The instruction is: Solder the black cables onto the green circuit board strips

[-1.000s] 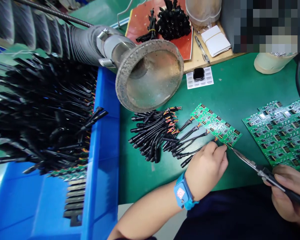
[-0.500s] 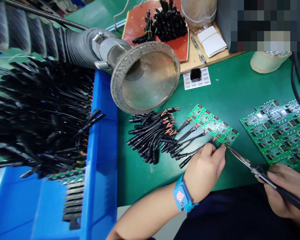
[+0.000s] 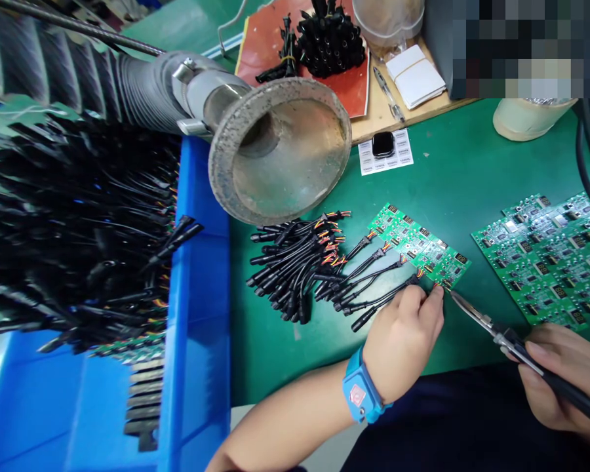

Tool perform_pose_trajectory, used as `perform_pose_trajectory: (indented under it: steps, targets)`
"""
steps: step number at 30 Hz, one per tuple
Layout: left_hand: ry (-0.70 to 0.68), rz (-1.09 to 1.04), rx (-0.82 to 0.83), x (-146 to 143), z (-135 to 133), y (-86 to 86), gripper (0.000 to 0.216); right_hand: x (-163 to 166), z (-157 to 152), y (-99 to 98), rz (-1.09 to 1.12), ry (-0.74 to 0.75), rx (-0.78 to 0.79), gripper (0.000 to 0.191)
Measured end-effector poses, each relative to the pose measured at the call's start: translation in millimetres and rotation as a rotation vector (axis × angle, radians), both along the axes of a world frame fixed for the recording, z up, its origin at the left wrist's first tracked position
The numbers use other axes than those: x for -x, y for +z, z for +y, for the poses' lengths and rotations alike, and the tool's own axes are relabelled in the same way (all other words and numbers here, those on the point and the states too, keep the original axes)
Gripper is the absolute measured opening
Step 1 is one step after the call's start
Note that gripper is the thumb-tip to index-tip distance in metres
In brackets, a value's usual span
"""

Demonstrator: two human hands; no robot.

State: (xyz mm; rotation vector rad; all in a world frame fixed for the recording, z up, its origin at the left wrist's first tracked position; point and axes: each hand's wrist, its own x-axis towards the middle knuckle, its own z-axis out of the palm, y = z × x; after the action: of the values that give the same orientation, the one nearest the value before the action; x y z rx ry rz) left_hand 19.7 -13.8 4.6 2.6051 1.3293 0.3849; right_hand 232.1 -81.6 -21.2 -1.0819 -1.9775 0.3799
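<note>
My left hand [image 3: 404, 337], with a blue wrist strap [image 3: 361, 392], is pinched at the lower edge of a small strip of green circuit boards [image 3: 423, 242]. Between its fingertips are the thin wire ends of a cable, whose body is mostly hidden by the hand. Black cables [image 3: 368, 272] run leftward from the strip, their coloured wires meeting its edge. My right hand [image 3: 560, 373] is closed round the black handle of a soldering iron [image 3: 501, 337]. The iron's tip points at the board's edge, close to my left fingertips; whether it touches cannot be made out.
Loose black cables [image 3: 290, 269] lie in a pile left of the strip. A fume extractor hood [image 3: 280, 157] hangs above them. At far left stands a blue bin [image 3: 196, 367] heaped with cables. More circuit boards [image 3: 545, 262] lie at right. A watch-like black square [image 3: 383, 144] rests on a label sheet.
Both hands hold nearly the same place, with the iron's tip still at the board's edge. The view has shifted slightly.
</note>
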Motion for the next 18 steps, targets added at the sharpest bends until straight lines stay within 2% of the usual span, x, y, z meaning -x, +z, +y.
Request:
perform_pose_trajectory:
  steps: [10,18]
  targets:
    - [-0.010,0.068,-0.018,-2.2,0.9,0.7,0.025,-2.7,-1.9,-0.5,-0.031,0.008,-0.023,0.051]
    - [-0.018,0.084,0.000,-1.0,-1.0,1.6,0.025,4.1,3.5,8.5,-0.096,0.000,0.011,0.038]
